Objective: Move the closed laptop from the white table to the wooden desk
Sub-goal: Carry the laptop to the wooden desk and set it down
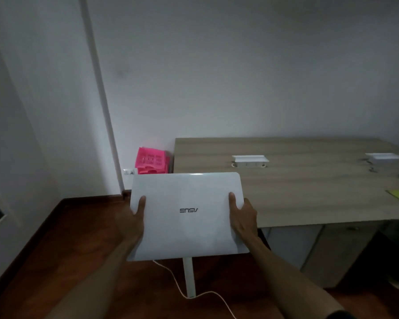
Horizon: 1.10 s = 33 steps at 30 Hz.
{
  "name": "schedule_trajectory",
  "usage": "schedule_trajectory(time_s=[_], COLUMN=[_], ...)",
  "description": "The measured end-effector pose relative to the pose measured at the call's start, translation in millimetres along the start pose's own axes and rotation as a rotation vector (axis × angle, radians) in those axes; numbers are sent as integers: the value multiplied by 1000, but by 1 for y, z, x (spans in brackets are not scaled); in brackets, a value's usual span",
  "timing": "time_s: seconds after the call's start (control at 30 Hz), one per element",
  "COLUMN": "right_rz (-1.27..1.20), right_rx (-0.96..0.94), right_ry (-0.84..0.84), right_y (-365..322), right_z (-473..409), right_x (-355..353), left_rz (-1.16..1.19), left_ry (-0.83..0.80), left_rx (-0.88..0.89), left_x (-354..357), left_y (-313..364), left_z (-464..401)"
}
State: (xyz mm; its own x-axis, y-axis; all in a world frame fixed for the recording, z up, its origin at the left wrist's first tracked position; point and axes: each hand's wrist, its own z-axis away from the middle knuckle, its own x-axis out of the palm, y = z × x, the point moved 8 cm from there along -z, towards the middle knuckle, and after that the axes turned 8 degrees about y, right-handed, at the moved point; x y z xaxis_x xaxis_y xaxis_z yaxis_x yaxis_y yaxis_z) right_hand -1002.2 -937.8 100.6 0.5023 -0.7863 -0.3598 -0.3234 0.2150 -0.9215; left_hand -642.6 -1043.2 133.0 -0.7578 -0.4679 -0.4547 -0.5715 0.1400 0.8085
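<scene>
Two hands grip closed white laptop [187, 215]: left hand [134, 221] on left edge, right hand [242, 217] on right edge. Laptop held in air above floor, near left corner of wooden worktop [297, 192].

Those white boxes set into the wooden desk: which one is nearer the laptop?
The left white box, near the desk's middle. It lies just beyond the laptop's far right corner; the other box sits at the desk's right edge.

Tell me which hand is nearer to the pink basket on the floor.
Left. The left hand holds the laptop edge just below the pink basket; the right hand holds the opposite edge, by the wooden desk.
</scene>
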Motion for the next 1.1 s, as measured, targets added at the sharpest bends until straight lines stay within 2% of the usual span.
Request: schedule_trajectory(time_s=[0.2,0.5,0.8,0.9,1.0,1.1], right_rz=[27,108,255,369,449,499], right_rx=[11,42,126,148,171,190], right_ry=[25,1,-155,-192,-210,-227], right_y=[2,33,103,136,162,184], right_z=[-94,-221,-350,-371,-388,-404], right_x=[41,133,224,240,256,270], left_rz=[-74,-120,-291,-384,-412,-449], left_ry=[-92,-100,-133,-253,-221,-283], left_rx=[-39,-76,-228,-267,-337,-346], left_x=[100,234,376,420,452,485], left_y=[-6,-21,-60,-81,-95,-113], left_z=[-65,-145,-191,-200,-204,-208])
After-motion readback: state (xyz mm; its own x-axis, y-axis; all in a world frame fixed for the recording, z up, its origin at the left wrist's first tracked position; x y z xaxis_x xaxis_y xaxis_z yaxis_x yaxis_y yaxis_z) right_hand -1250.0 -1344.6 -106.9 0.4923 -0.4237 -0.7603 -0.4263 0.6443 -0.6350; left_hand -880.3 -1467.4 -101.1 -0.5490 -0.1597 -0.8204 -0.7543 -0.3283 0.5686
